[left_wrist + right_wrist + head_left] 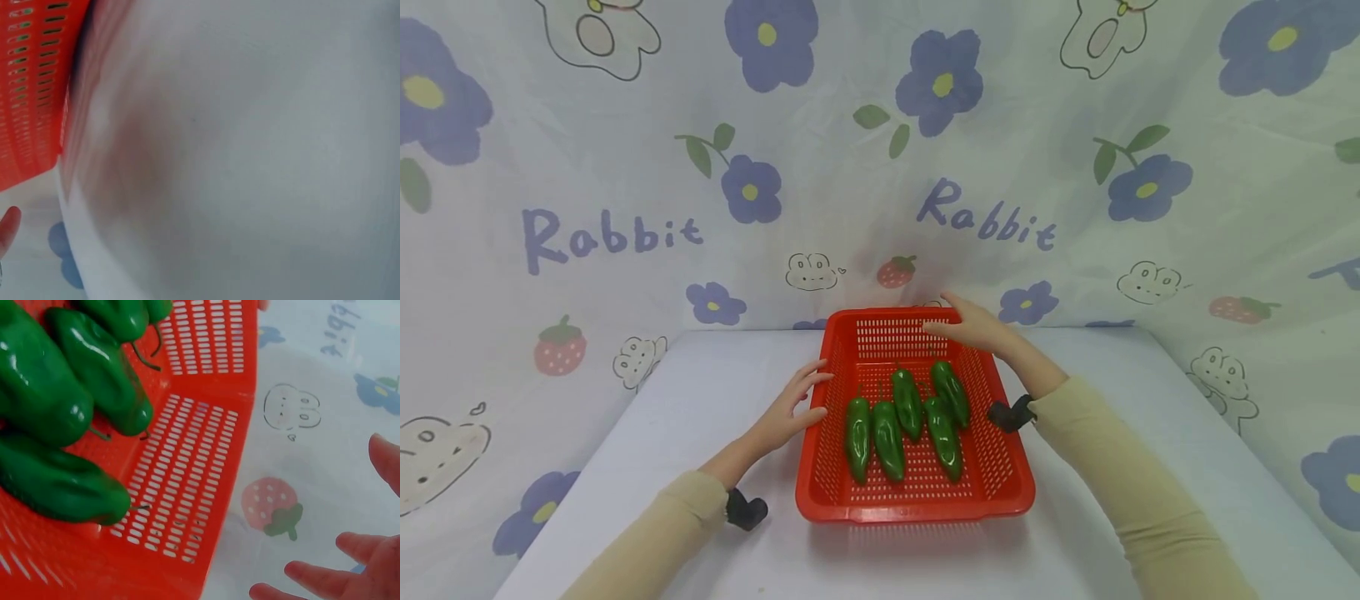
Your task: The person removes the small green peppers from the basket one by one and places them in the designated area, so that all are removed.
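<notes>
A red plastic basket (917, 510) with slotted walls stands on the white table, and several green peppers (889, 442) lie inside it. At the basket's left rim is my left hand (784, 414), fingers spread and loosely bent; whether it touches the rim I cannot tell. Over the far right corner hovers my right hand (981, 327), its fingers extended and holding nothing. In the right wrist view the fingers (322, 578) are spread beside the basket wall (187, 481), with the peppers (103, 372) close by. The left wrist view shows only one fingertip (9, 228) near the basket (31, 94).
The white tabletop (715, 367) extends to both sides of the basket. Behind it hangs a pale cloth (850, 183) printed with flowers, rabbits and strawberries. Black straps with small attachments (747, 508) sit on both wrists.
</notes>
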Available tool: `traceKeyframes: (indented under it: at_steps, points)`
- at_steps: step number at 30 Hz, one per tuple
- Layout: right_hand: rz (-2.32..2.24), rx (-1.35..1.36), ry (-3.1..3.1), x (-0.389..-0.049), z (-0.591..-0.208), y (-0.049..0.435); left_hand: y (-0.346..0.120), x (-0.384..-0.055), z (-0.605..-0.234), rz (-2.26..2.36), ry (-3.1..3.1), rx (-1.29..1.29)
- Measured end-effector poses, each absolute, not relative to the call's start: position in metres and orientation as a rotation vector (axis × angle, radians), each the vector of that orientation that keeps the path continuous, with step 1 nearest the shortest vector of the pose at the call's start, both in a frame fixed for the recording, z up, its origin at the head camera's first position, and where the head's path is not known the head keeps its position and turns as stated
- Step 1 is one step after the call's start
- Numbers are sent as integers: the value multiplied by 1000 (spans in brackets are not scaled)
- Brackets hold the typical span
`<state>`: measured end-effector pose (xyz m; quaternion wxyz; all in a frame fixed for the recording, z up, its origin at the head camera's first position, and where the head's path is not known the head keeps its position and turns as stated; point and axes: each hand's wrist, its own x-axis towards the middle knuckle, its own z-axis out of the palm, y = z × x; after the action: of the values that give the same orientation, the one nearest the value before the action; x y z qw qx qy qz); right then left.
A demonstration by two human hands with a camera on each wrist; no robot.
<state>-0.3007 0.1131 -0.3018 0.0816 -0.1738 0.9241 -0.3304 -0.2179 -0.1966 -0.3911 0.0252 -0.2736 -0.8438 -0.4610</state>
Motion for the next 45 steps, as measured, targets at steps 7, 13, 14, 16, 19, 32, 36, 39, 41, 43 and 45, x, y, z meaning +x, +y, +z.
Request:
traceKeyframes:
  at_steps: [7, 13, 14, 16, 19, 32, 36, 39, 41, 43, 45]
  points:
    - [-1104, -498, 2692, -304, -307, 107, -204, -232, -417, -1443, -2542, -844]
    - [-1208, -415, 2586, -311, -314, 103, -209, -241, -428, -1489, -2545, -831]
    - [-1222, -402, 2573, -312, -315, 103, -210, -241, -428, -1494, -2541, -836]
    - [-1253, -373, 2552, -315, -318, 102, -210, -242, -428, -1501, -2533, -851]
    - [-1321, -334, 2499, -319, -322, 101, -210, -242, -427, -1502, -2531, -853]
    - [-1502, -120, 2359, -323, -347, 94, -211, -243, -430, -1507, -2526, -857]
    - [-1508, -85, 2398, -323, -352, 92, -211, -242, -430, -1505, -2526, -872]
    - [-1491, -33, 2416, -322, -354, 91, -212, -242, -428, -1484, -2538, -857]
    - [-1488, 8, 2404, -323, -356, 91, -211, -241, -426, -1468, -2550, -842]
    - [-1493, 50, 2379, -323, -358, 91, -209, -238, -421, -1467, -2552, -839]
    - [-1501, 68, 2353, -323, -360, 92, -205, -232, -414, -1478, -2552, -846]
